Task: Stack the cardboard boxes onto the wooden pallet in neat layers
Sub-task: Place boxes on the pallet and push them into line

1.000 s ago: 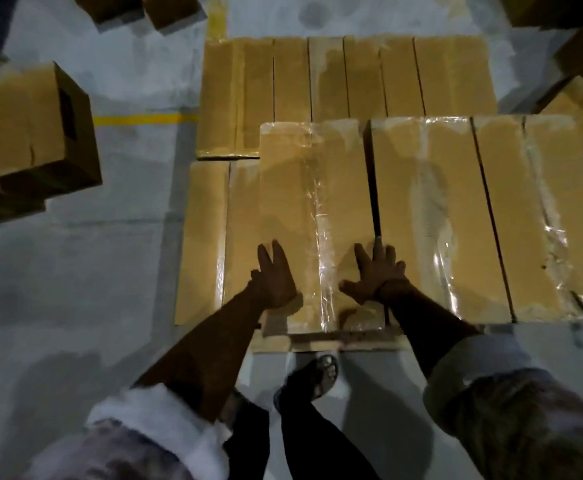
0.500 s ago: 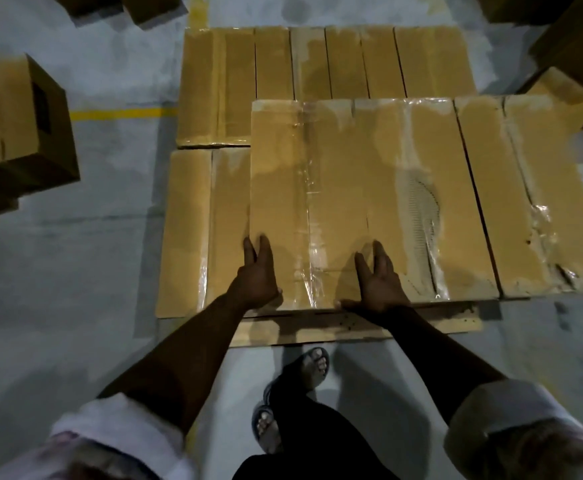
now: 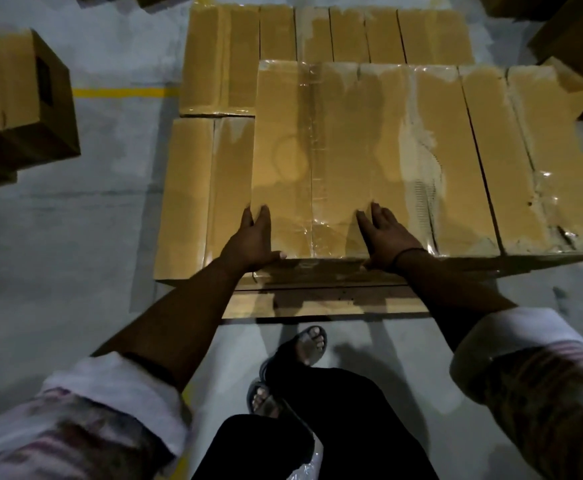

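If the top box (image 3: 311, 140) gets shoved harder on one side: it would likely twist out of line with its neighbour (image 3: 456, 150) and spoil the layer.
Overhang risk: its near edge sits close to the pallet (image 3: 318, 304) front; a pull towards the person could leave it hanging over.
Top box: second layer, resting on the lower boxes (image 3: 186, 202), right side against the neighbour.
Left hand (image 3: 252, 237): flat on the box's near left corner, fingers straight, thumb along the front edge, gripping nothing.
Right hand (image 3: 387, 237): flat on the top by the front edge, fingers straight, holding nothing.
Box to hands: under both palms, stretching away from them.
Loose box (image 3: 20, 95): on the floor, well apart to the left.
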